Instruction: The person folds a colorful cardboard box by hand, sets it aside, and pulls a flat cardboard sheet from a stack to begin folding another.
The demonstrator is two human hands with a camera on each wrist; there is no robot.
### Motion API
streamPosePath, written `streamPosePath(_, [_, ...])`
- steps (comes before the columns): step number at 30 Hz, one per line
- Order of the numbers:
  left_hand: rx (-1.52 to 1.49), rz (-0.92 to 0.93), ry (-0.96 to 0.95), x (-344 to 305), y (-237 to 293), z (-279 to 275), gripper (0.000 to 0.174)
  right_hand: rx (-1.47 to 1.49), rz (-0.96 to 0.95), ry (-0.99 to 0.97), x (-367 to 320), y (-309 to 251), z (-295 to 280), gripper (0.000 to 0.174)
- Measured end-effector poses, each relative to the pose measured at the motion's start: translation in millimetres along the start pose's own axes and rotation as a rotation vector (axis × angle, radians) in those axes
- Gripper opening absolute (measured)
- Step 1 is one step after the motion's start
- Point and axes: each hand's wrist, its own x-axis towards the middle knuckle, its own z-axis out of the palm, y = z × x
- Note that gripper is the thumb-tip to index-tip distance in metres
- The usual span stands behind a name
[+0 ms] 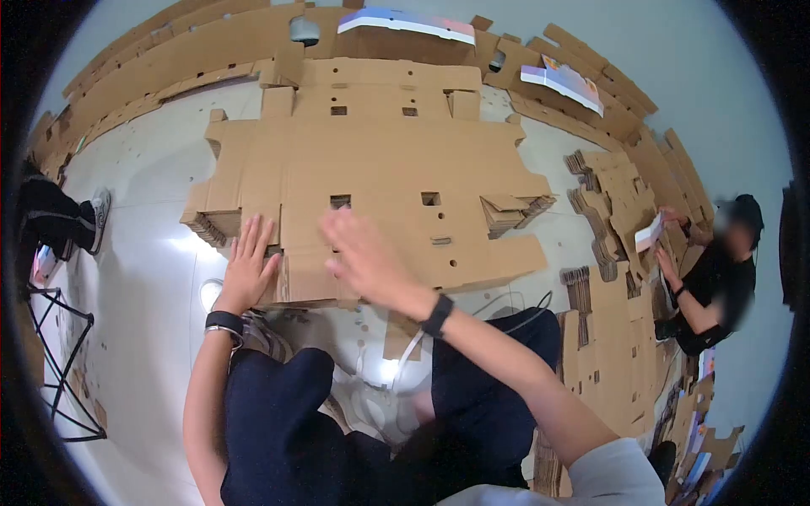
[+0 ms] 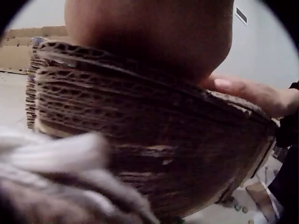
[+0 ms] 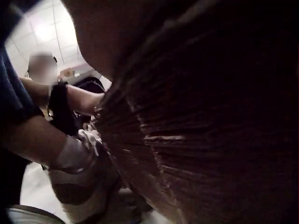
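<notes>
A thick stack of flat die-cut cardboard sheets (image 1: 371,160) with slots and notched sides lies in front of me. On its near left corner my left hand (image 1: 246,271) rests palm down, its fingers straight and spread. My right hand (image 1: 367,257) is slightly blurred over the near middle of the top sheet, with extended fingers close to a square cut-out (image 1: 340,201). Neither hand grips anything. In the left wrist view, the stack's layered corrugated edges (image 2: 117,107) show below the left hand (image 2: 149,32). The right wrist view shows the same edges (image 3: 154,135), mostly dark.
More cardboard stacks (image 1: 616,354) stand on the right, near a person in black (image 1: 717,287) who holds a white printed piece (image 1: 649,233). Cardboard lines the walls, with printed pieces (image 1: 405,25) at the back. A black metal frame (image 1: 63,363) stands left, near another person's shoe (image 1: 100,219).
</notes>
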Motion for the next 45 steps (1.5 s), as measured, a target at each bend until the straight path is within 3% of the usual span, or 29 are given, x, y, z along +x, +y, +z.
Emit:
streamPosePath(2, [-0.050, 0.003, 0.026, -0.8, 2.2, 0.5, 0.062, -0.118, 0.230, 0.015, -15.9, 36.1, -24.2, 0.068])
streamPosePath(5, [-0.039, 0.000, 0.003, 0.0, 4.1, 0.7, 0.061, -0.226, 0.323, 0.034, -44.8, 72.3, -8.8, 0.068])
streamPosePath(12, [0.039, -0.039, -0.030, 1.9, 11.8, -3.3, 0.060, -0.290, 0.283, 0.037, -72.4, 88.6, -45.0, 0.066])
streamPosePath(14, [0.161, 0.019, 0.027, 4.6, 1.9, 7.8, 0.060, -0.260, 0.529, 0.047, -86.5, 106.8, -61.0, 0.064])
streamPosePath(15, [0.109, -0.007, -0.010, 3.2, 9.0, 1.2, 0.060, -0.258, 0.552, 0.051, -95.8, 107.5, -61.1, 0.064])
streamPosePath(20, [0.125, -0.060, -0.072, 3.9, 14.5, -4.2, 0.061, -0.265, 0.483, 0.104, -102.8, 126.4, -50.2, 0.063])
streamPosePath(22, [0.167, -0.029, -0.030, 4.3, 6.0, 5.8, 0.062, -0.238, 0.470, 0.068, -90.1, 128.2, -79.4, 0.061])
streamPosePath(24, [0.184, -0.029, -0.034, 5.0, 5.4, 4.9, 0.062, -0.115, 0.625, -0.350, -59.6, 125.0, -143.4, 0.058])
streamPosePath(25, [0.196, -0.039, -0.040, 4.5, 8.3, 3.7, 0.062, -0.247, 0.624, -0.365, -56.6, 136.9, -151.9, 0.058])
streamPosePath(26, [0.197, -0.037, -0.041, 3.0, 11.2, 2.0, 0.062, -0.247, 0.626, -0.364, -60.6, 143.8, -155.0, 0.058])
streamPosePath(28, [0.144, -0.111, -0.112, 3.0, 21.2, -7.8, 0.063, -0.102, 0.701, 0.116, -77.3, 172.3, -149.9, 0.063])
streamPosePath(29, [0.177, -0.128, -0.136, 4.2, 22.5, -8.5, 0.063, -0.143, 0.834, -0.134, -101.3, 216.2, -108.8, 0.066])
streamPosePath(30, [0.185, -0.127, -0.129, 5.5, 17.1, -8.7, 0.063, -0.260, 0.754, -0.126, -115.5, 211.8, -100.5, 0.069])
streamPosePath(34, [0.238, -0.007, -0.030, 3.0, 4.3, 9.6, 0.064, -0.183, 0.741, -0.120, -121.1, 213.5, -100.4, 0.070])
streamPosePath(42, [0.181, -0.073, -0.061, 7.2, 14.9, 16.2, 0.066, -0.234, 0.552, -0.005, -150.1, 192.9, -95.7, 0.068])
streamPosePath(45, [0.181, -0.109, -0.051, 2.2, 12.7, -2.1, 0.067, -0.284, 0.586, -0.026, -145.4, 185.8, -97.5, 0.066])
